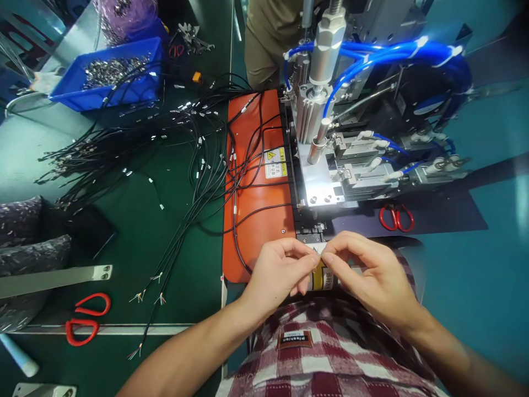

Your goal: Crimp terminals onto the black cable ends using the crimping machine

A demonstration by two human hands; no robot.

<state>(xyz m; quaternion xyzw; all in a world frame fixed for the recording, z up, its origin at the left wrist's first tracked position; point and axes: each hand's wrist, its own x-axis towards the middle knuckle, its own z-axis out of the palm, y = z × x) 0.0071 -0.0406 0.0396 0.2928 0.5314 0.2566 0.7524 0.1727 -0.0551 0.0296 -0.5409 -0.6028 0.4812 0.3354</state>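
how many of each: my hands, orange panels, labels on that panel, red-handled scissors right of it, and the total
Hands: 2, left hand and right hand
Orange panel: 1
Label on the panel: 1
Red-handled scissors right of the panel: 1
Total: 5

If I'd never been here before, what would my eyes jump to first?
Probably the bright blue hoses looping over the metal machine at the upper right. Next might be the orange panel left of the machine, with black cables trailing across it. Then, low in the middle, the left hand and right hand pinch close together; anything between them is too small to tell.
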